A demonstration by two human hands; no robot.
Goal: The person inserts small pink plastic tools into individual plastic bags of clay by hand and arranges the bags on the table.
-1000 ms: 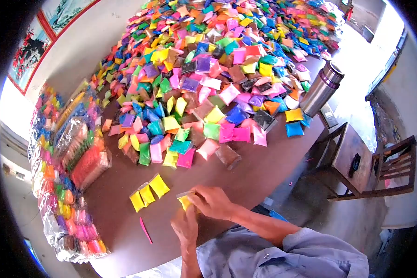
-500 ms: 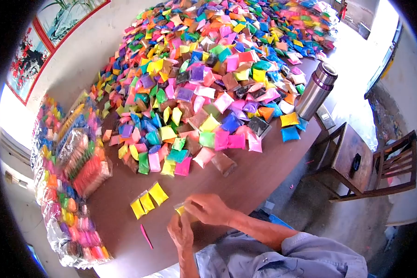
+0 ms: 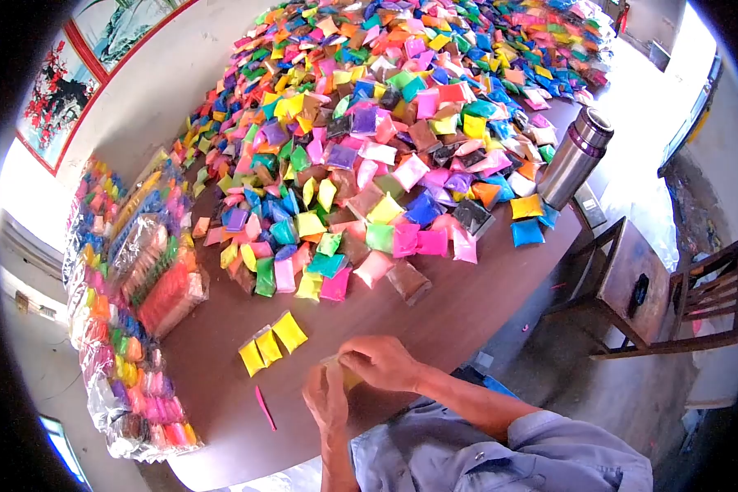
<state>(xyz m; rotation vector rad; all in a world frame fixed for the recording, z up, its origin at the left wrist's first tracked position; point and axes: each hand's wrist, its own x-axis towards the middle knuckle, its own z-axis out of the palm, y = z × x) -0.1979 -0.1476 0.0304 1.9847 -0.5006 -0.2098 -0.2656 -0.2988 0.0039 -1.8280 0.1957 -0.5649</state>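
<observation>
Near the table's front edge my left hand and my right hand meet, fingers pinched on a small yellow packet that is mostly hidden behind them. Its clear top edge shows between the fingertips. Left of my hands, three yellow packets lie side by side on the brown table. Just below them is a thin pink stick. A large heap of small coloured packets covers the back of the table.
Clear bags of coloured packets line the table's left edge. A steel flask stands at the right by the heap. Beyond the right edge are a small wooden table with a black object on it and a wooden chair.
The yellow packet between my hands is now more covered by the fingers, which have shifted slightly around its top. The three packets and the pink stick keep their places on the table.
</observation>
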